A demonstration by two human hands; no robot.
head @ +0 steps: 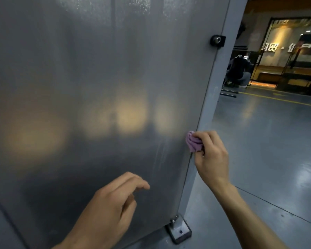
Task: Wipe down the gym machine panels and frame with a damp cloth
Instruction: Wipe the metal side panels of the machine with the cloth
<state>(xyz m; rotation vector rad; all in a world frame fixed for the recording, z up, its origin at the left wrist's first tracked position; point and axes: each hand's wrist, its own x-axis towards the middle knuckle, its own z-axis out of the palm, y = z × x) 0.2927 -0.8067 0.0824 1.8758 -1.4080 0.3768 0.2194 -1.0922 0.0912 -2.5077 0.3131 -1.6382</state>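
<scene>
A large frosted grey panel point(90, 90) of the gym machine fills the left and centre of the view, with faint wet streaks low on its right side. A grey frame post point(217, 83) runs down its right edge. My right hand point(211, 157) grips a bunched purple cloth point(193, 143) and holds it against the seam between panel and post. Lower down, my left hand point(113, 203) hovers close to the panel with fingers relaxed and slightly curled, holding nothing.
A black bolt fitting point(218, 40) sits high on the post. The post ends in a bolted base plate point(180, 230) on the glossy grey floor point(269, 141). A crouched person point(239, 71) and glass doors point(294, 56) are far behind on the right.
</scene>
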